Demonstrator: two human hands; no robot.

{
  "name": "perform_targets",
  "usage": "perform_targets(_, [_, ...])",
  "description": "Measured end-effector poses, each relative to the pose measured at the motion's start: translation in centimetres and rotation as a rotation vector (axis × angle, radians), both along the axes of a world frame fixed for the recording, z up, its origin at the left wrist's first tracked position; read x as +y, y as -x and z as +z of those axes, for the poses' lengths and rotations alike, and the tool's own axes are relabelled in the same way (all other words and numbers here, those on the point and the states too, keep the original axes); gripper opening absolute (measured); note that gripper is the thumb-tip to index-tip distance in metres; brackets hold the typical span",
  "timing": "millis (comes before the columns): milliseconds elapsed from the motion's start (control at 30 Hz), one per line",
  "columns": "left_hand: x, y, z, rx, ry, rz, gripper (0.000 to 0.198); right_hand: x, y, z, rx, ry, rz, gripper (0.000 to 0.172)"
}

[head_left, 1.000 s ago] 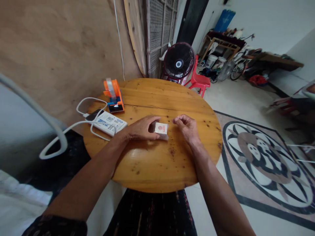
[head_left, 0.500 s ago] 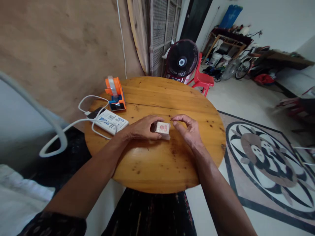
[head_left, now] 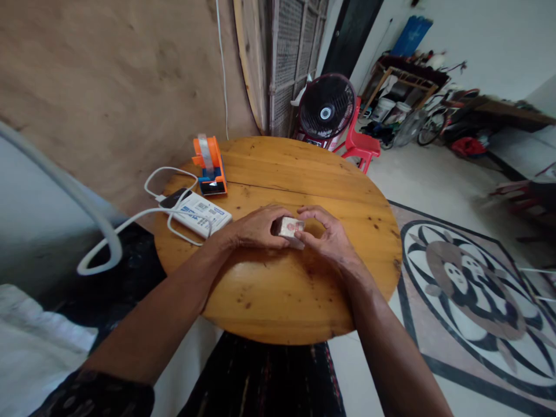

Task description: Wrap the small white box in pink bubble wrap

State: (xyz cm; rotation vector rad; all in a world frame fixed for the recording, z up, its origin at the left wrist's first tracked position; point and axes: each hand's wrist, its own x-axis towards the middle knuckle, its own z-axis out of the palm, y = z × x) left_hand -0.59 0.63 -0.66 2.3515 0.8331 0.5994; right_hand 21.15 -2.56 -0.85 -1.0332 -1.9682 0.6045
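Observation:
A small white block with red print on top [head_left: 290, 227], perhaps a box or a stack of cards, is between my hands over the middle of the round wooden table. My left hand [head_left: 259, 227] curls round its left side, fingers behind and thumb in front. On the other side, my right hand [head_left: 326, 234] has its thumb tip against the block's right end and its index finger bent at the far corner. The block's left end is partly hidden by my left hand.
The wooden table [head_left: 278, 313] has a white box [head_left: 204, 215] at its left with a phone [head_left: 177, 198] and white cable. Behind these stands an orange tape dispenser [head_left: 212, 165]. Beyond the table are a fan [head_left: 326, 107] and a red chair [head_left: 361, 142].
My right hand has moved left, from beside the block to touching its right end with thumb and finger. The left hand keeps its hold. The view has shifted slightly.

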Motion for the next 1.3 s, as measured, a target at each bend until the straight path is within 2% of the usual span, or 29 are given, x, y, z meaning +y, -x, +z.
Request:
perform_targets(267, [-0.01,-0.02,-0.11,0.041,0.011,0.036,0.05,-0.04,0.38,0.28,-0.032,-0.132,-0.084,0.008])
perform_targets(600, [-0.05,-0.14,0.04,0.017,-0.002,0.012,0.049,-0.3,0.77,0.35,-0.001,-0.107,-0.084,0.013])
perform_targets(667, [-0.09,-0.13,0.08,0.009,-0.008,0.004,0.05,-0.36,0.81,0.36,-0.029,-0.113,-0.089,0.016])
perform_targets(833, [-0.09,-0.11,0.09,0.027,-0.008,0.014,0.045,-0.3,0.71,0.26,-0.134,-0.187,-0.124,0.01])
perform_targets(1033, [-0.1,-0.14,0.07,0.03,0.004,0.029,0.052,-0.11,0.53,0.08,-0.127,-0.224,-0.133,0.012])
perform_targets(1200, [-0.14,-0.07,0.2,0.023,0.026,0.03,0.07,-0.14,0.62,0.12,-0.115,-0.211,-0.105,0.013])
perform_targets(1300, [-0.12,0.0,0.3,0.016,0.011,0.021,0.068,-0.31,0.8,0.24,-0.106,-0.224,-0.087,0.01])
